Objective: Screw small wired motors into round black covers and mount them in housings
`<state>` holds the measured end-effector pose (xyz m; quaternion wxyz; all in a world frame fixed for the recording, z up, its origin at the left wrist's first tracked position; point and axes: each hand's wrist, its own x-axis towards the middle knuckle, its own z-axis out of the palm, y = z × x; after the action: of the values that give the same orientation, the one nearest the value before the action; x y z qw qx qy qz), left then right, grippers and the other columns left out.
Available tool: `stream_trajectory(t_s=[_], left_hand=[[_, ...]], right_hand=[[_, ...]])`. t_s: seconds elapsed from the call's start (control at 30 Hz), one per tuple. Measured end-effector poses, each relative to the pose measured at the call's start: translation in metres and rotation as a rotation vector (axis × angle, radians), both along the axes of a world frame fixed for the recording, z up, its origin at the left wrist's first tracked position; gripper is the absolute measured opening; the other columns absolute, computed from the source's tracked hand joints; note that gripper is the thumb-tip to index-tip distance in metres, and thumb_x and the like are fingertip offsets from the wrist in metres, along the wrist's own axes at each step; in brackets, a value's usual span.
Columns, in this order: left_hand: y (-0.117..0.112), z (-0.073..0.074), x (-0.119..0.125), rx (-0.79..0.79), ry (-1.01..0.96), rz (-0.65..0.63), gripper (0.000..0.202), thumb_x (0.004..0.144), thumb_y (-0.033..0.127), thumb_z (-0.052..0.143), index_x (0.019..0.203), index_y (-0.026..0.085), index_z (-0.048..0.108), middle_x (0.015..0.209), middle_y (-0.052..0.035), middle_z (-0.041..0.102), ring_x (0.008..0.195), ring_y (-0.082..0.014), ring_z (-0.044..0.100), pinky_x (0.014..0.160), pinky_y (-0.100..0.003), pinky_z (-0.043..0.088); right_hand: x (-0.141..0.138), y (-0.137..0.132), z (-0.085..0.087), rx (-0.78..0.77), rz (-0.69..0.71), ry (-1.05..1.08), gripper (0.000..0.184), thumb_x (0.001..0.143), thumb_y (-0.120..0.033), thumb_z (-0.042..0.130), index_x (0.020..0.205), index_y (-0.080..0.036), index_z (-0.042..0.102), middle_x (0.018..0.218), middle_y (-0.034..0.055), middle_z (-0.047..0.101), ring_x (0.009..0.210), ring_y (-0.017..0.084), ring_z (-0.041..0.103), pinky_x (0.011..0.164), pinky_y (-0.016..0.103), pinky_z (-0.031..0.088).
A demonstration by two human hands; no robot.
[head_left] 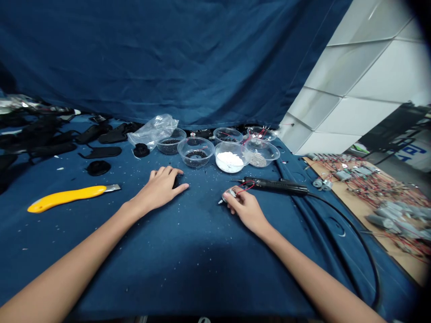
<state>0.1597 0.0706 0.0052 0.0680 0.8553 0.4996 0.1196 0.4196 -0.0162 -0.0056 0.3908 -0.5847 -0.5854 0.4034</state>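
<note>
In the head view, the right hand (248, 207) is gripping a small grey-and-white component with thin red wires (230, 193) just above the blue cloth-covered bench (188, 251), apparently keeping its pale tip exposed. The left hand (160, 188) is resting, fingers spread, holding nothing visible. Clear round plastic bowls (229, 168) are standing beyond, probably for reach. Room is remaining between the forearms; a black pen-shaped tool (279, 185) and its cable are bounding the right.
</note>
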Motion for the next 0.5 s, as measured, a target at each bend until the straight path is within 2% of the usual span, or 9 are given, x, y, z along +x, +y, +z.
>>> stream_trajectory(t_s=[0.07, 0.17, 0.23, 0.3, 0.37, 0.43, 0.47, 0.5], left_hand=[[-0.001, 0.005, 0.004, 0.067, 0.024, -0.003, 0.055, 0.09, 0.059, 0.04, 0.124, 0.017, 0.051, 0.122, -0.0138, 0.053, 0.116, -0.0322, 0.043, 0.097, -0.052, 0.03], [-0.009, 0.021, 0.012, 0.187, 0.019, -0.017, 0.048, 0.092, 0.052, 0.044, 0.122, 0.016, 0.053, 0.121, -0.0142, 0.054, 0.117, -0.0319, 0.043, 0.099, -0.054, 0.027], [-0.027, 0.032, 0.017, 0.245, -0.053, -0.056, 0.038, 0.094, 0.045, 0.043, 0.118, 0.017, 0.055, 0.119, -0.0124, 0.057, 0.115, -0.0292, 0.045, 0.099, -0.052, 0.029], [-0.061, 0.036, 0.019, 0.303, -0.175, -0.148, 0.026, 0.095, 0.035, 0.042, 0.109, 0.02, 0.058, 0.112, -0.0088, 0.061, 0.108, -0.0247, 0.051, 0.095, -0.048, 0.036], [-0.106, 0.028, 0.018, 0.411, -0.285, -0.296, 0.022, 0.091, 0.026, 0.044, 0.107, 0.026, 0.06, 0.102, -0.0056, 0.064, 0.096, -0.0219, 0.055, 0.084, -0.043, 0.046], [-0.151, 0.009, 0.017, 0.883, -0.335, -0.392, 0.03, 0.087, 0.033, 0.049, 0.114, 0.038, 0.059, 0.098, -0.0035, 0.065, 0.089, -0.0232, 0.057, 0.066, -0.041, 0.05], [-0.169, -0.002, 0.017, 0.985, -0.34, -0.394, 0.033, 0.086, 0.038, 0.052, 0.118, 0.043, 0.056, 0.103, -0.0021, 0.065, 0.09, -0.023, 0.057, 0.062, -0.039, 0.051], [-0.183, -0.013, 0.017, 1.054, -0.341, -0.387, 0.038, 0.085, 0.043, 0.054, 0.123, 0.04, 0.055, 0.109, -0.0035, 0.063, 0.09, -0.0218, 0.058, 0.061, -0.036, 0.052]], right_hand=[[0.0, 0.0, 0.0, 0.001, 0.004, -0.001, 0.037, 0.084, -0.054, 0.054, 0.082, -0.016, 0.053, 0.064, -0.0008, 0.054, 0.053, 0.01, 0.049, 0.055, 0.023, 0.041], [0.0, 0.0, -0.001, 0.014, 0.012, -0.021, 0.037, 0.084, -0.053, 0.053, 0.081, -0.016, 0.053, 0.064, -0.0008, 0.053, 0.054, 0.01, 0.049, 0.055, 0.023, 0.04], [0.001, 0.0, -0.003, 0.024, 0.017, -0.044, 0.038, 0.084, -0.054, 0.053, 0.081, -0.017, 0.054, 0.063, -0.001, 0.054, 0.053, 0.01, 0.049, 0.055, 0.023, 0.04], [0.002, 0.0, -0.005, 0.034, 0.021, -0.062, 0.038, 0.084, -0.055, 0.053, 0.083, -0.017, 0.055, 0.063, -0.0009, 0.054, 0.053, 0.01, 0.049, 0.054, 0.023, 0.039], [0.002, 0.0, -0.006, 0.04, 0.023, -0.068, 0.04, 0.084, -0.056, 0.053, 0.085, -0.017, 0.056, 0.064, -0.0004, 0.055, 0.053, 0.011, 0.048, 0.053, 0.023, 0.039], [0.002, 0.001, -0.006, 0.042, 0.027, -0.063, 0.04, 0.084, -0.056, 0.053, 0.086, -0.016, 0.057, 0.065, 0.0002, 0.055, 0.053, 0.011, 0.049, 0.053, 0.023, 0.039], [0.001, 0.001, -0.006, 0.041, 0.03, -0.062, 0.04, 0.084, -0.056, 0.053, 0.086, -0.016, 0.057, 0.066, 0.0004, 0.055, 0.054, 0.011, 0.049, 0.053, 0.023, 0.039], [0.001, 0.001, -0.006, 0.039, 0.03, -0.062, 0.04, 0.084, -0.056, 0.053, 0.086, -0.016, 0.057, 0.066, 0.0006, 0.055, 0.054, 0.011, 0.049, 0.053, 0.024, 0.039]])
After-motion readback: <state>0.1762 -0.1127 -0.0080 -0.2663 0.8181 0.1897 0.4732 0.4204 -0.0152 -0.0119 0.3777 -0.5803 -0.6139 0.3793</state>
